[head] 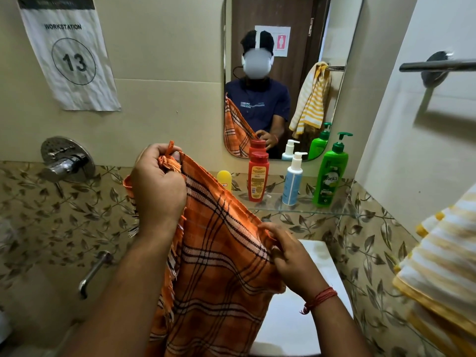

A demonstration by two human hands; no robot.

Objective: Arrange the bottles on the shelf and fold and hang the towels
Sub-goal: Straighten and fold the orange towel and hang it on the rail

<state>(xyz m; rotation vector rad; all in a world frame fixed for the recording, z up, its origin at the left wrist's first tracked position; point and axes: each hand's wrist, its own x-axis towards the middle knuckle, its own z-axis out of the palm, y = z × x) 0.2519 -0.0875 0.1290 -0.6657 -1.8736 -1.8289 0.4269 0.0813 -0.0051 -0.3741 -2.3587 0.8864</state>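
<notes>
An orange checked towel (216,266) hangs in front of me. My left hand (157,186) grips its fringed top corner, raised. Lower and to the right, my right hand (291,256) pinches the towel's edge. On the glass shelf (309,210) under the mirror stand a red bottle (257,176), a white and blue pump bottle (293,180) and a green pump bottle (331,173). A small yellow bottle (224,179) shows partly behind the towel. A yellow and white striped towel (443,269) hangs at the right edge.
A metal towel bar (438,65) is fixed on the right wall. A mirror (291,73) hangs above the shelf. A tap mixer (67,158) and spout (94,271) are on the left wall. A white cistern lid (319,261) lies below my right hand.
</notes>
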